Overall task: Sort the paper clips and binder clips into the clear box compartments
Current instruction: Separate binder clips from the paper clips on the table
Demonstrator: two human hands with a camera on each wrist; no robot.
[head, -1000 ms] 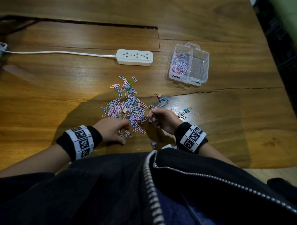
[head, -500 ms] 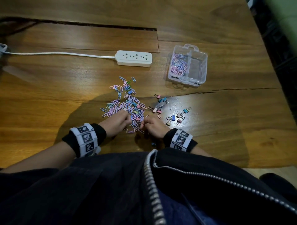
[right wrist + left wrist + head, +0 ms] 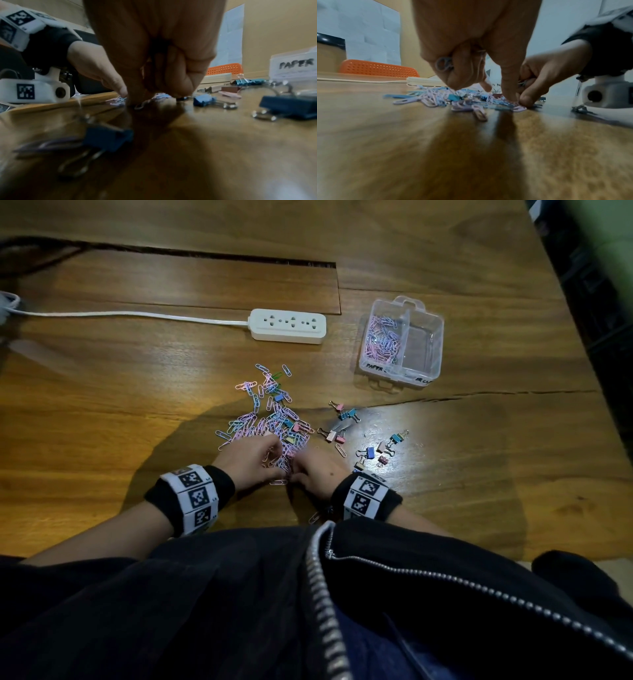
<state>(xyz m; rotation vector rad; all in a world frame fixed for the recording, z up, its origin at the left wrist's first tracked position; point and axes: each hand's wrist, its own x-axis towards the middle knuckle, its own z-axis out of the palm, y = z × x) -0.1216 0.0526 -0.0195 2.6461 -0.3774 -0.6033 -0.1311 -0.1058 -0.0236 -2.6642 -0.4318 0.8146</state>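
A heap of pastel paper clips (image 3: 270, 419) lies mid-table, with a few binder clips mixed in. Loose binder clips (image 3: 368, 453) are scattered to its right. The clear box (image 3: 404, 371) stands at the back right; its left compartment holds paper clips, its right one looks bare. My left hand (image 3: 253, 462) curls over the heap's near edge and holds several paper clips (image 3: 443, 65) in its folded fingers. My right hand (image 3: 315, 470) sits beside it, fingers curled, pinching clips (image 3: 523, 82) at the table.
A white power strip (image 3: 287, 326) with its cable lies behind the heap. A blue binder clip (image 3: 108, 136) and a paper clip lie near my body, behind the right wrist. A crack runs across the wooden table (image 3: 479, 474). An orange perforated object (image 3: 378, 69) shows far off.
My right hand has drawn back and left from the binder clips to the heap's near edge. My left hand has moved forward into the heap, so both hands meet.
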